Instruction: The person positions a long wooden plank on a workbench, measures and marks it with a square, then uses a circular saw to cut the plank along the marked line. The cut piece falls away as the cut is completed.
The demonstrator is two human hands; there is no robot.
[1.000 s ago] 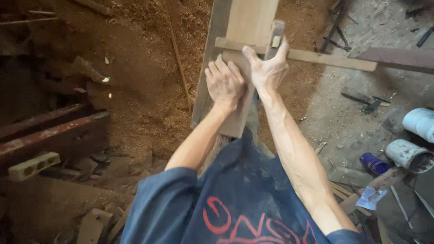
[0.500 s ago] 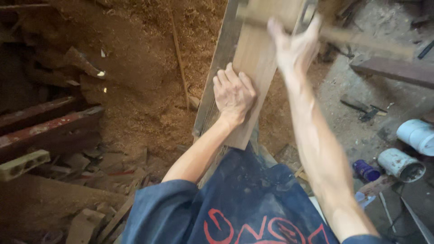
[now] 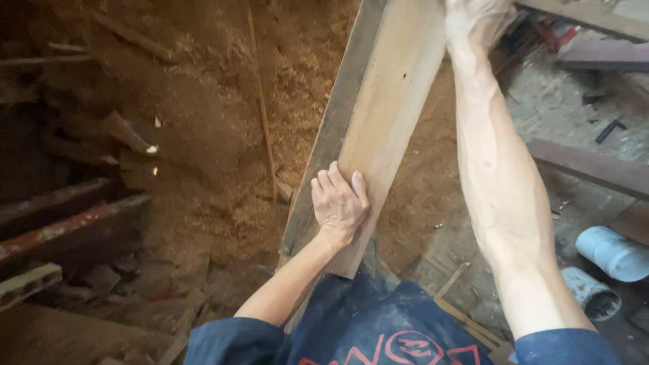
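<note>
The person is steadying a long pale wooden plank (image 3: 385, 128) that slants from near their waist up and away over a floor deep in brown sawdust (image 3: 216, 135). It looks like the step of working along the board's face, one hand bracing the near end while the other stretches far up it. Any further move up the board would, I'd judge, call for the near end to be kept pinned so the plank does not swing or slide off its dark wooden edge piece (image 3: 331, 135) beside it.

The left hand (image 3: 340, 203) lies flat on the lower part of the plank, fingers (image 3: 331, 179) close together and stretched out, pressing on the wood, not wrapped around it. The right hand (image 3: 476, 20) reaches to the top of the view, on or at the plank's upper stretch; it is cut off there, so I cannot tell how its fingers sit. Off to the right, white plastic pipe pieces (image 3: 612, 253) lie on the dusty floor.
</note>
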